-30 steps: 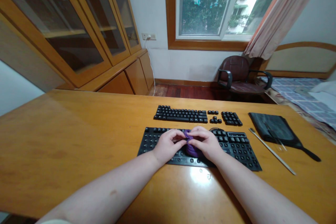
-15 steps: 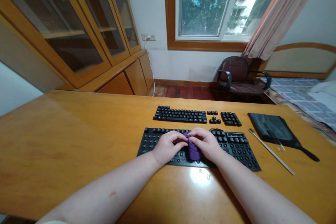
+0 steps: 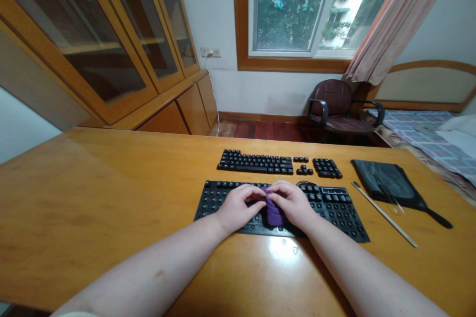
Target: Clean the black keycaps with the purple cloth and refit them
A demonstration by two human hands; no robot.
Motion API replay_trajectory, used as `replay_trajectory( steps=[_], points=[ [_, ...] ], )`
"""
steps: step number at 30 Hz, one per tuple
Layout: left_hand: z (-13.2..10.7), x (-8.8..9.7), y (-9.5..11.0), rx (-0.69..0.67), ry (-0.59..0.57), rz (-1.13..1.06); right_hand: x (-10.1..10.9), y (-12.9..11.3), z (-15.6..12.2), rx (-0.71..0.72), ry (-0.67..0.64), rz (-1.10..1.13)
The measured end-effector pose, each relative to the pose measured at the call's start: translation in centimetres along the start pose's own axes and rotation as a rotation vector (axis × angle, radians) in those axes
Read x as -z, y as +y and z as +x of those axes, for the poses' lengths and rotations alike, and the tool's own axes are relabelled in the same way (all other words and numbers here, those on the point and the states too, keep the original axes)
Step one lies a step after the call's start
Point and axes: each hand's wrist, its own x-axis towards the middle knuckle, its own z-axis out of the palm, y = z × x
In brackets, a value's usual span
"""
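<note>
A purple cloth [image 3: 274,215] hangs bunched between my two hands, over the middle of a black keyboard base [image 3: 215,202] with most of its keycaps off. My left hand [image 3: 240,207] is closed, pinching the cloth's upper left side between thumb and fingers. From the other side my right hand [image 3: 292,203] pinches the same cloth near its top. Whatever lies under the cloth is hidden. Just behind the base, loose black keycaps [image 3: 256,162] lie in keyboard order, with a separate number-pad block of keycaps [image 3: 327,168] to their right.
On the right of the wooden desk [image 3: 111,198] lie a thin stick [image 3: 386,217] with a dark tip and a black pouch [image 3: 394,183] with a wire tool on it. Beyond the desk stand an armchair [image 3: 330,104] and a glass-door cabinet [image 3: 148,74].
</note>
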Motion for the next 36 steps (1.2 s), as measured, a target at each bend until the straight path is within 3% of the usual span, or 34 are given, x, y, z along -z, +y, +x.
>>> replay_trajectory(
  steps=[17,27,36],
  points=[
    [-0.1,0.2,0.4,-0.082,0.046,0.132,-0.4,0.2,-0.1,-0.029,0.048,0.027],
    [0.3,1.4,0.4,-0.039,0.104,0.127,-0.4,0.1,-0.3,0.0,-0.047,-0.057],
    [0.4,2.5,0.8,-0.101,0.089,0.176,-0.4,0.1,-0.2,0.026,-0.085,-0.101]
  ],
)
